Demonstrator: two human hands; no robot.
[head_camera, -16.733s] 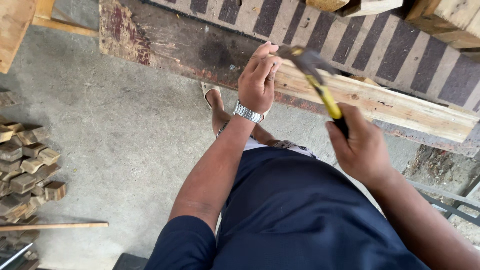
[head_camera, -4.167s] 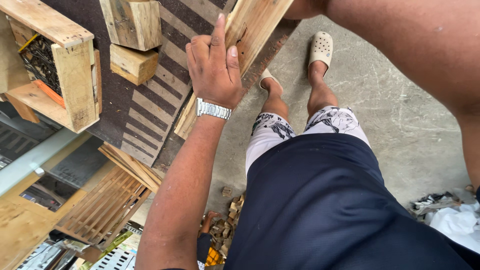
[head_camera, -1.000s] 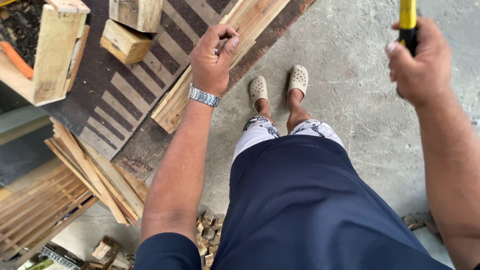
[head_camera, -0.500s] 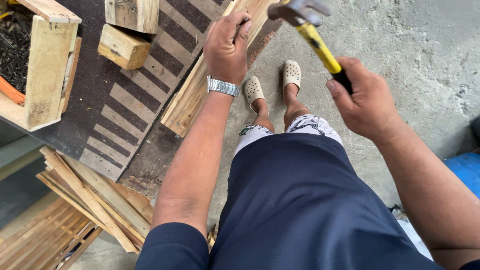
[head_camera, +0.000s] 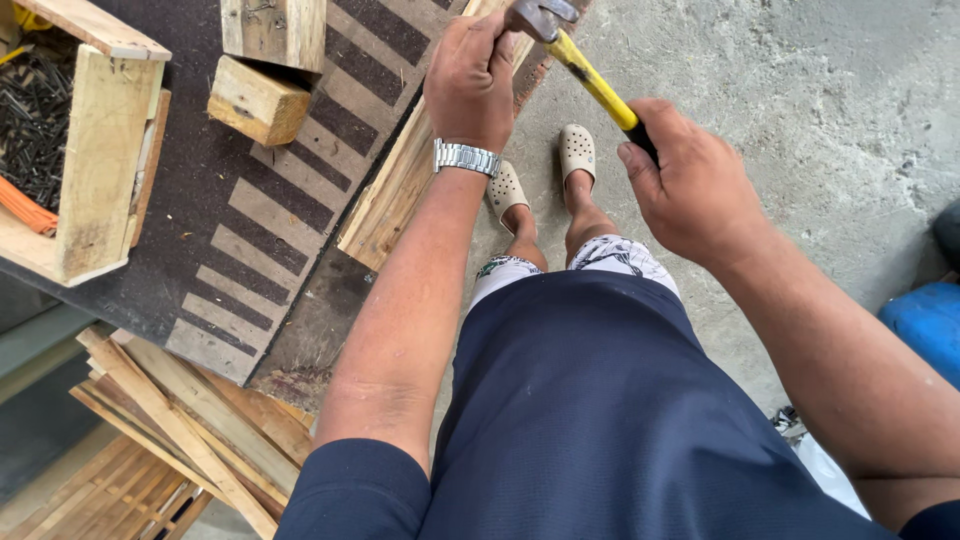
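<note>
Open pale wooden box (head_camera: 95, 150) holds dark nails (head_camera: 35, 115). Left hand (head_camera: 470, 80) pinches at long pale wooden plank (head_camera: 390, 195); right hand (head_camera: 690, 185) clamps yellow-handled steel hammer (head_camera: 590, 80).

Location: a rough woodworking workshop. Indicators: a bare concrete floor (head_camera: 800, 120); a bench (head_camera: 200, 230) covered with a dark striped mat; a wooden box (head_camera: 100, 150) filled with dark nails (head_camera: 35, 120); sawn wood blocks (head_camera: 258, 100) on the bench; loose planks (head_camera: 190, 420) stacked below it; a yellow-handled hammer (head_camera: 585, 70).
</note>
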